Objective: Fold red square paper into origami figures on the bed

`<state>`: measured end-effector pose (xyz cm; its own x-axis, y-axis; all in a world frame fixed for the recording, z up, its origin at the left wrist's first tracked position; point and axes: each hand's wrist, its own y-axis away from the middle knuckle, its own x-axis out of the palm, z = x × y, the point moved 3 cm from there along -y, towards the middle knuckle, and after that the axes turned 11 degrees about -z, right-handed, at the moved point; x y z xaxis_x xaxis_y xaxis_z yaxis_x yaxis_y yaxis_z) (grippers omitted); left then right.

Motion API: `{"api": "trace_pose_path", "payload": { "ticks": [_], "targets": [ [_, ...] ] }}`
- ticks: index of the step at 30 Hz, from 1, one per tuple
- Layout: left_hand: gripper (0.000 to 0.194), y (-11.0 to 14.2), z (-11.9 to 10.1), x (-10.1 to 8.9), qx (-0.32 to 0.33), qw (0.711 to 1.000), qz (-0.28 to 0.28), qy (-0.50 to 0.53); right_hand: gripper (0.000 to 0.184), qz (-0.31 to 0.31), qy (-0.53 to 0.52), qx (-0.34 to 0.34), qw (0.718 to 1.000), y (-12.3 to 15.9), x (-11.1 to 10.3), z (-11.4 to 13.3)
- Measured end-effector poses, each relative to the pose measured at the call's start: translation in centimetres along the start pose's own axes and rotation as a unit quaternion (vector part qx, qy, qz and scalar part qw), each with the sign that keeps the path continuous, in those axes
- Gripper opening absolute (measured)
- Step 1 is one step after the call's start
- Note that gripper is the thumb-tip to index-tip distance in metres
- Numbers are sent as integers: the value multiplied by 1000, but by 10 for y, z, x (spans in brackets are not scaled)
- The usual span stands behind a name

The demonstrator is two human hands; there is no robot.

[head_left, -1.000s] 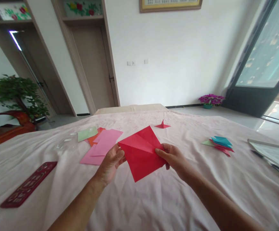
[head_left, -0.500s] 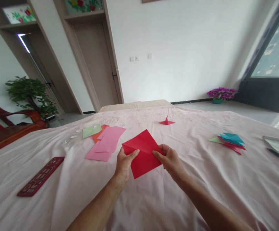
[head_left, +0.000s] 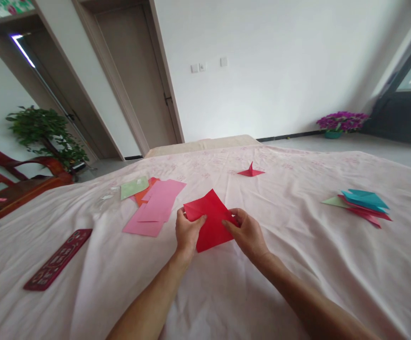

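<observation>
Your fingers (head_left: 203, 220) are narrow on both sides, pinching one red sheet (head_left: 213, 224) between them. Your left hand (head_left: 186, 232) grips its left edge and your right hand (head_left: 250, 235) its right, thumbs pressing on the upper face, the other fingers mostly hidden beneath. One corner points away between your hands, another back towards you. Whether the near corner touches the table (head_left: 283, 293) you cannot tell from here.

From this grip, uneven thumb pressure could skew the sheet and leave a crooked crease; pulling the hands apart with both thumbs pressed down might tear or wrinkle thin paper. The rumpled cloth below would probably give poor backing, so a crease pressed against it could come out soft.

Just left of your left fingers lie overlapping pink sheets (head_left: 166, 198), with an orange sheet (head_left: 143, 194) and a pale green sheet (head_left: 133, 188) beyond; a leftward sweep of that wrist could scatter them. Farther left and nearer you rests a dark red plaque (head_left: 58, 259). Past your right fingers, a small folded red piece (head_left: 251, 172) stands ahead, and a folded blue-topped stack (head_left: 366, 202) sits well apart to the right.
</observation>
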<state>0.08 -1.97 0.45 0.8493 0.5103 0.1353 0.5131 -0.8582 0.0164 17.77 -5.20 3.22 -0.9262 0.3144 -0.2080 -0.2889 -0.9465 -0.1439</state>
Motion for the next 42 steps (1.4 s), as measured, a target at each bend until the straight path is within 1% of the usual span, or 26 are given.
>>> {"api": "trace_pose_path", "payload": {
  "ticks": [1, 3, 6, 9, 11, 12, 14, 16, 18, 21, 26, 28, 30, 32, 35, 38, 40, 42],
  "targets": [
    [58, -2, 0, 0, -5, 1000, 12, -1, 23, 7, -2, 10, 1000, -1, 1, -1],
    [54, -6, 0, -2, -23, 998, 53, 1, 30, 24, -10, 33, 999, -2, 0, -3],
    [49, -11, -3, -5, -49, 992, 113, 9, 45, 43, -27, 64, 997, -2, -7, -4],
    [47, -17, -4, -10, -63, 989, 133, 15, 50, 80, -62, 76, 992, 1, -16, -6],
    [47, -19, -3, -12, -73, 988, 138, 19, 51, 124, -63, 46, 989, 3, -20, -10],
    [47, -19, -2, -13, -76, 987, 141, 21, 53, 143, -42, 14, 989, 4, -21, -11],
    [47, -18, -2, -14, -81, 986, 145, 22, 58, 152, 32, -78, 985, 4, -21, -15],
    [46, -17, -3, -14, -81, 985, 152, 18, 52, 137, 103, -171, 970, 3, -19, -16],
    [44, -15, -5, -15, -77, 984, 163, 11, 40, 114, 151, -232, 954, 1, -15, -14],
    [40, -13, -9, -15, -62, 982, 179, -2, 29, 90, 207, -278, 934, -4, -11, -7],
    [36, -15, -13, -15, -39, 981, 191, -12, 27, 64, 271, -367, 887, -8, -7, 8],
    [36, -15, -14, -14, -30, 979, 203, -14, 26, 40, 270, -387, 881, -10, -6, 11],
    [35, -12, -14, -12, -26, 976, 217, -13, 24, 17, 256, -393, 883, -11, -5, 13],
    [36, -10, -14, -11, -24, 974, 225, -11, 21, 8, 245, -398, 884, -13, -3, 14],
    [42, -8, -16, -14, 4, 975, 220, -37, 20, 42, 233, -401, 885, -16, -1, 12],
    [52, -9, -20, -25, 69, 972, 207, -88, 24, 84, 210, -398, 889, -19, -1, 6],
    [56, -11, -23, -34, 106, 961, 229, -112, 25, 87, 194, -397, 893, -21, -3, 2],
    [56, -14, -25, -40, 126, 944, 278, -122, 25, 78, 178, -398, 897, -24, -6, 0]
  ]
}}
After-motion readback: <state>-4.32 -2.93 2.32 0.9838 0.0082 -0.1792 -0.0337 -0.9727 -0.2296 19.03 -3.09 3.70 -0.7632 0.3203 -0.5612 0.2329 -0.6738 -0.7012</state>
